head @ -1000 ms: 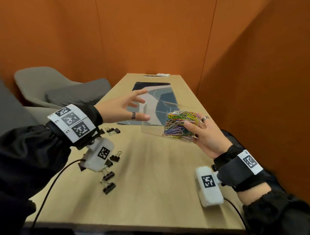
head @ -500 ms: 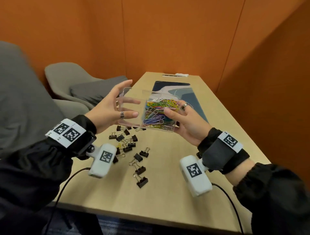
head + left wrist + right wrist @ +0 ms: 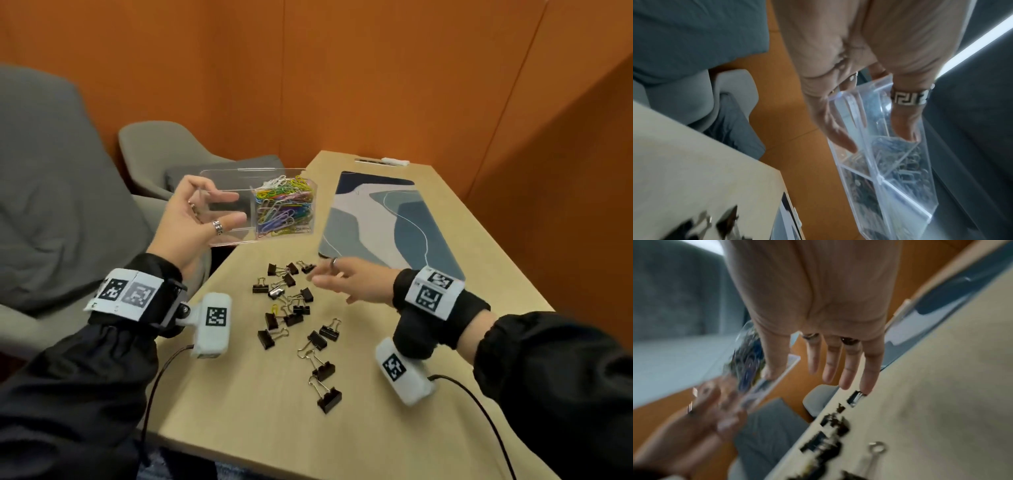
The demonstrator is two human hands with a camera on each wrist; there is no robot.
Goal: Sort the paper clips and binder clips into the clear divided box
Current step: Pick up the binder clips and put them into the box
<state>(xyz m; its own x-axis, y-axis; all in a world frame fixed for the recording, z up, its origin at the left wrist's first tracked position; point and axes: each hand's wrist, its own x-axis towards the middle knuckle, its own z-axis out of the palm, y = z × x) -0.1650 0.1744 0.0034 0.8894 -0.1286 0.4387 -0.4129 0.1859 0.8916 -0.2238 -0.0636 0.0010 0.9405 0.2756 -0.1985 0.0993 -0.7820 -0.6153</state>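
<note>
My left hand (image 3: 234,207) grips the left end of the clear divided box (image 3: 274,178), thumb in front and fingers behind, and holds it in the air beyond the table's left edge. The box's right compartment is full of coloured paper clips (image 3: 284,209); the left compartment looks empty. In the left wrist view the left hand (image 3: 875,138) pinches the box (image 3: 900,186) the same way. Several black binder clips (image 3: 294,308) lie scattered on the wooden table (image 3: 394,394). My right hand (image 3: 325,279) hovers open, fingers straight, at the far clips; its fingertips (image 3: 867,386) nearly touch a binder clip (image 3: 855,397).
A blue and white patterned mat (image 3: 387,219) lies on the table's far half, right of the box. A small white object (image 3: 394,161) sits at the far end. Grey chairs (image 3: 68,205) stand to the left, under the held box. Orange walls close in behind and to the right.
The right hand let go of the box and dropped to the binder clips. The left hand took the box alone and carried it left, off the table's edge.
</note>
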